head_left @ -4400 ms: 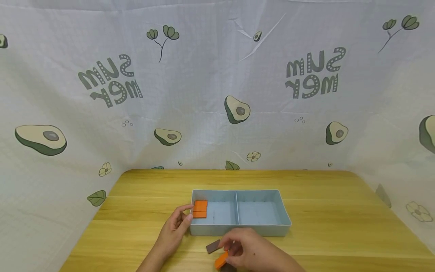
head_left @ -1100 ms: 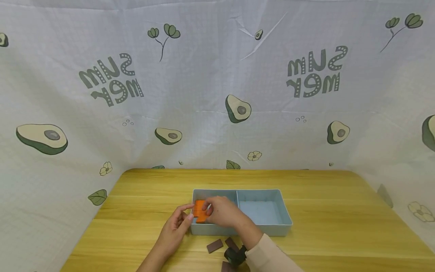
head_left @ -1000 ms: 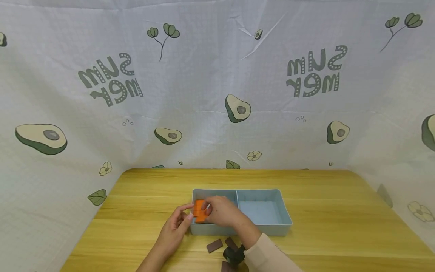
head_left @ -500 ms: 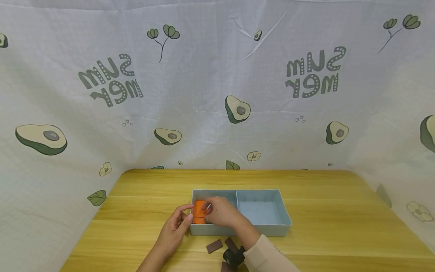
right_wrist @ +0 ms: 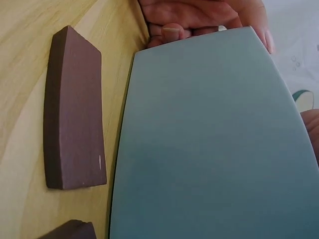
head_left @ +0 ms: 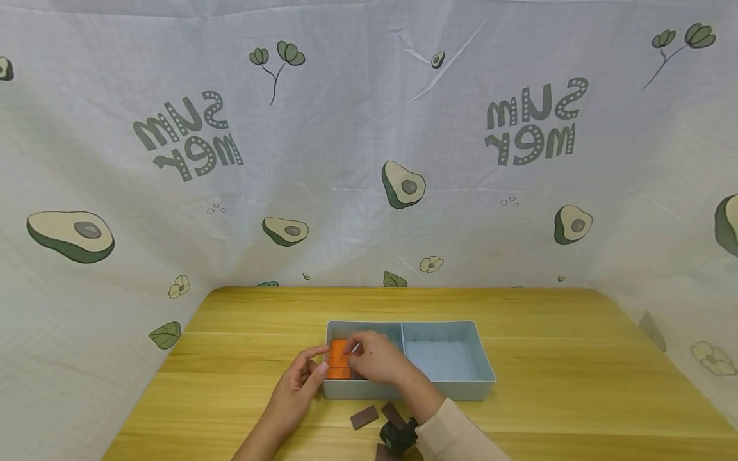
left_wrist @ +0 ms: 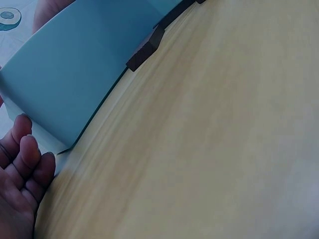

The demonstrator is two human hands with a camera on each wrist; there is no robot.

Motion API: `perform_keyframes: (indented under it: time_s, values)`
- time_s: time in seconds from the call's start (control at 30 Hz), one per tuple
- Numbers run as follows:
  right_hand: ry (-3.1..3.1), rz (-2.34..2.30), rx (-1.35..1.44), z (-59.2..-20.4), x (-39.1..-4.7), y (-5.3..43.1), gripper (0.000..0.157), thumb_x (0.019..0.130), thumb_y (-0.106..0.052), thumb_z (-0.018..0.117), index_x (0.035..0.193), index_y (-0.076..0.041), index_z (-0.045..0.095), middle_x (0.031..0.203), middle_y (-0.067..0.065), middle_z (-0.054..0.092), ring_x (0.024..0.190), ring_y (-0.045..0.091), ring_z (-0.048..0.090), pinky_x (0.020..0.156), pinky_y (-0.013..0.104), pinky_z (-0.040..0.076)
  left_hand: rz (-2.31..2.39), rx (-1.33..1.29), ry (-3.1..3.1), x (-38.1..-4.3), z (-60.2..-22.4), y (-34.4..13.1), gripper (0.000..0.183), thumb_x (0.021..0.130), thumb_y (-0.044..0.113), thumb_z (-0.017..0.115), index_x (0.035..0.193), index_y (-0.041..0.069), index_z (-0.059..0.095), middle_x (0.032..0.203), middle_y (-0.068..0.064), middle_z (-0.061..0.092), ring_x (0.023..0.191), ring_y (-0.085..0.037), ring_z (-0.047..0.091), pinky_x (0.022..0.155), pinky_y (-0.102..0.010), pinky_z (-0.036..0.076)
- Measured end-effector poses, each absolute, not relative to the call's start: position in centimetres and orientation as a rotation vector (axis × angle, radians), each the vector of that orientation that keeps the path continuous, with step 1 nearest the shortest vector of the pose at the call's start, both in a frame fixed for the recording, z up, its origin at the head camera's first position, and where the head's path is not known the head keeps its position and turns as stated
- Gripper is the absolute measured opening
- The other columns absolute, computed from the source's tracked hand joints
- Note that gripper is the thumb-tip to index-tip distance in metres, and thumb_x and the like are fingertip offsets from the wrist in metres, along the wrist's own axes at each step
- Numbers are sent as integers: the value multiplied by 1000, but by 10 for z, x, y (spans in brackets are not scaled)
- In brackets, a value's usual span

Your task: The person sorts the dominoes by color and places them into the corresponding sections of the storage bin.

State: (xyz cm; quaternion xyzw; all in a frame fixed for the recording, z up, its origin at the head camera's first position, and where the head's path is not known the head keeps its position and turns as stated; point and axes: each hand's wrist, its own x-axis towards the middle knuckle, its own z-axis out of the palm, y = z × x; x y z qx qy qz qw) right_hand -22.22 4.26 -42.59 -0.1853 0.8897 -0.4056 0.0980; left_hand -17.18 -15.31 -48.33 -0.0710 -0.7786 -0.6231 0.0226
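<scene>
A light-blue box (head_left: pixel 406 390) with two compartments stands on the table. My left hand (head_left: pixel 296 390) grips its left end, with index finger and thumb at the rim; the other fingers lie against the outer wall in the left wrist view. Several orange rectangular blocks (head_left: pixel 339 354) lie in rows at the left of the left compartment, the nearest row holding an orange block (head_left: pixel 339 373) by the front wall. Over the compartment, my right hand (head_left: pixel 377 360) has its bent index finger and thumb at the blocks' right edge. Its fingertips are partly hidden.
Before the box lie brown rectangular blocks: one (head_left: pixel 364 417) to the left, another (head_left: pixel 394 413) partly behind the black wrist camera (head_left: pixel 399 435), and one (head_left: pixel 383 452) at the bottom edge. A printed white cloth (head_left: pixel 369 128) hangs behind the wooden table (head_left: pixel 553 365).
My right hand has carried an orange block from the table into the left compartment, where it has been straightened into line with the others. My left hand has stayed at the box's left end.
</scene>
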Motion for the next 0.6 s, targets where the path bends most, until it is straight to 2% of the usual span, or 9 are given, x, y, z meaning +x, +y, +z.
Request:
perform_keyframes:
  time_s: [0.13, 0.27, 0.43, 0.6]
  values:
    - [2511, -1309, -573, -425, -222, 43, 10, 94, -7, 62, 101, -6, 69, 81, 5, 65, 66, 15, 63, 57, 29, 49, -1931, -215, -2428, -172, -482, -153, 31, 104, 25, 60, 134, 19, 61, 84, -1, 56, 71, -9, 52, 66, -24, 45]
    - [2298, -1443, -563, -425, -222, 43, 12, 102, -7, 55, 107, -4, 65, 93, 11, 67, 78, 22, 74, 66, 32, 59, -1932, -193, -2453, -171, -481, -153, 31, 104, 28, 60, 134, 23, 61, 85, -2, 56, 72, -9, 52, 66, -24, 45]
    - [2176, -1531, -520, -425, -222, 43, 15, 106, -7, 48, 110, -1, 62, 103, 14, 64, 89, 27, 74, 76, 40, 62, -1927, -209, -2430, -171, -482, -153, 30, 104, 24, 60, 133, 19, 61, 85, 0, 56, 73, -8, 53, 68, -23, 45]
    - [2162, -1514, -520, -426, -223, 43, 17, 106, -5, 46, 110, -1, 61, 107, 15, 65, 90, 29, 75, 78, 40, 62, -1917, -223, -2423, -171, -482, -153, 30, 104, 23, 60, 133, 19, 61, 84, 0, 56, 72, -7, 52, 66, -23, 45]
